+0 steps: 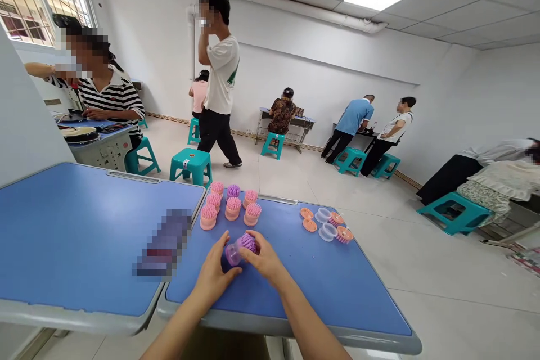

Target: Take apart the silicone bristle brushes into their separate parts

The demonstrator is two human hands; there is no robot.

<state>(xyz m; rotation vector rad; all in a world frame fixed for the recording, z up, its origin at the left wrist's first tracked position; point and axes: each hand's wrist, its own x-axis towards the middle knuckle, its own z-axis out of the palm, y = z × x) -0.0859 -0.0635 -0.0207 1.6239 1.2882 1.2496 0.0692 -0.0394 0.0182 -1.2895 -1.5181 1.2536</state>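
A purple round scrub brush (pixel 248 242) with stubby bristles and a clear, purple-tinted body lies on its side above the blue table. My right hand (pixel 264 259) grips it by the bristle end, thumb and fingers pinched on either side. Curved around the other end is my left hand (pixel 214 273), its thumb and fingers spread apart; whether they touch the brush I cannot tell. Just beyond my hands stand several finished-looking pink brushes (pixel 233 209) with bristles up, and one purple brush (pixel 233 191) among them.
Loose parts sit at the table's right: orange discs (pixel 309 225), clear cups (pixel 328 232) and bristle heads with orange tops (pixel 345 234). A blurred dark item (pixel 164 243) lies on the adjoining left table (pixel 84 236). Beyond are teal stools (pixel 191 164), a walking person (pixel 220 79) and others at desks.
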